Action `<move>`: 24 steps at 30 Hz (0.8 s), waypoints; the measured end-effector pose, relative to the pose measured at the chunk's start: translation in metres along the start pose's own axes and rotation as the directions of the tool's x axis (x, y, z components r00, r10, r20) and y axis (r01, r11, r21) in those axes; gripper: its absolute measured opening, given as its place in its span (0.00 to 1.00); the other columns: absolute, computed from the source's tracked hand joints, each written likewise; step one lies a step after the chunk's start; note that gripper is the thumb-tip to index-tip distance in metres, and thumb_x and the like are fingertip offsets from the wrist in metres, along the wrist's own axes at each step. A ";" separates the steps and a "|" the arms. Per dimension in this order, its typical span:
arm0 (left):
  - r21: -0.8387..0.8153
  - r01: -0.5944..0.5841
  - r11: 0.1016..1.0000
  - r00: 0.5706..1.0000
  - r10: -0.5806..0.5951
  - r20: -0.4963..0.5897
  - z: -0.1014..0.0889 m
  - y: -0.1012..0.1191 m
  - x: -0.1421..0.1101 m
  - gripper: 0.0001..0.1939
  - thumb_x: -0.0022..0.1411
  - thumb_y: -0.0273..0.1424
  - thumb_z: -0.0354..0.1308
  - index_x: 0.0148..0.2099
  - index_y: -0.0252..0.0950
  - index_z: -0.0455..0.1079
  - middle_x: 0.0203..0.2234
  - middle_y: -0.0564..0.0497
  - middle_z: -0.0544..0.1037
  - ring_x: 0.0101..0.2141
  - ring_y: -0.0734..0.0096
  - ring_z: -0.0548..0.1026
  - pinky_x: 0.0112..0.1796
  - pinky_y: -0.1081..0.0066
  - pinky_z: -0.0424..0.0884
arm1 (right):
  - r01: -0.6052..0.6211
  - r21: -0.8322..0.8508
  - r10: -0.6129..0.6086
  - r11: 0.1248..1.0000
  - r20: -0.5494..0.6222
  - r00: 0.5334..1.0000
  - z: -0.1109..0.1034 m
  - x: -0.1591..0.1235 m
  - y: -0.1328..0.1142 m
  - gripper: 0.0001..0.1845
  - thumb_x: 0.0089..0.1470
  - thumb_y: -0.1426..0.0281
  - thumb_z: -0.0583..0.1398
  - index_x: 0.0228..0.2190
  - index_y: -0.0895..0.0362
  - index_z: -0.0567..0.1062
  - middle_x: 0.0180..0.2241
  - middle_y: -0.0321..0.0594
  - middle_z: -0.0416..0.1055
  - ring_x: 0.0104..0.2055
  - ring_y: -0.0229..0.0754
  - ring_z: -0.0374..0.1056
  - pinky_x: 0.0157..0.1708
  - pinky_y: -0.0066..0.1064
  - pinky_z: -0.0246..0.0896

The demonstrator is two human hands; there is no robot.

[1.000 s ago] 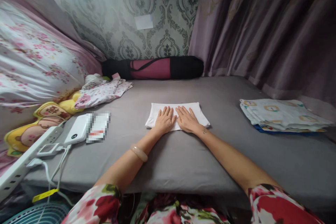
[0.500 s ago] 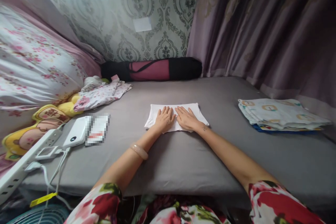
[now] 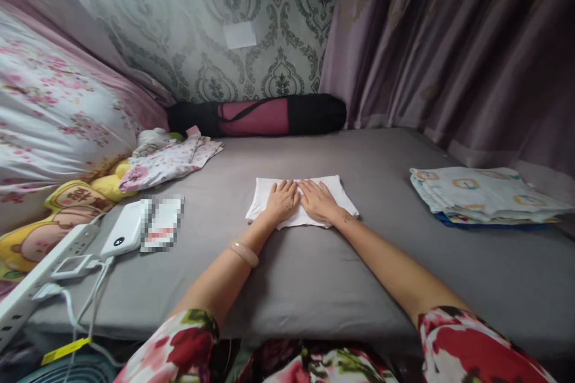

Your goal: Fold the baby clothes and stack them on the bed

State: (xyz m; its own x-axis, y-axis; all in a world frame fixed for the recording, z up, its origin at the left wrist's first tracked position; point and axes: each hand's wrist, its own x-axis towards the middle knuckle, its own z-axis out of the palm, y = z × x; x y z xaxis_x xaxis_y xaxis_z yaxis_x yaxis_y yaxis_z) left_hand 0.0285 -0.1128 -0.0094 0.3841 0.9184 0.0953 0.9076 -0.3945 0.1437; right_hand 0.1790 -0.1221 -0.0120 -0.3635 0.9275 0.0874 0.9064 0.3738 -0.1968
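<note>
A folded white cloth lies flat in the middle of the grey bed sheet. My left hand rests palm down on its centre-left part, fingers stretched out and pointing away from me. Beside it, my right hand presses flat on the centre-right part with its fingers extended. The two hands nearly touch at the fingertips. Parts of the cloth under both palms are hidden, and I cannot tell what kind of garment or towel it is.
A folded stack of patterned cloth lies to the right. On the left are a power strip, a white power bank, cables, a yellow plush and a floral garment. A black and pink roll bag lies against the wall.
My left hand has slid slightly to the right on the cloth, closer to my right hand. The camera view has shifted a little; the cloth stays in place.
</note>
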 end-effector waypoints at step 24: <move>0.077 0.076 0.994 0.997 -0.075 -0.016 -0.002 -0.028 -0.013 0.27 0.71 0.39 0.35 0.65 0.31 0.56 0.64 0.39 0.59 0.65 0.53 0.54 0.62 0.49 0.48 | -0.080 0.005 0.081 0.997 -0.004 0.997 -0.006 -0.011 0.019 0.30 0.64 0.65 0.41 0.63 0.64 0.58 0.66 0.47 0.50 0.68 0.48 0.43 0.66 0.46 0.31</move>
State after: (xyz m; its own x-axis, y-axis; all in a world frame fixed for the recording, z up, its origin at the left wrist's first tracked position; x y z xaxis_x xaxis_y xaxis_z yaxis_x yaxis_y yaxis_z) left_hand -0.0025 -0.1139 -0.0124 0.3126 0.9446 0.0998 0.9444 -0.3204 0.0741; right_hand 0.2017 -0.1249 -0.0107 -0.2885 0.9545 0.0753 0.9316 0.2980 -0.2080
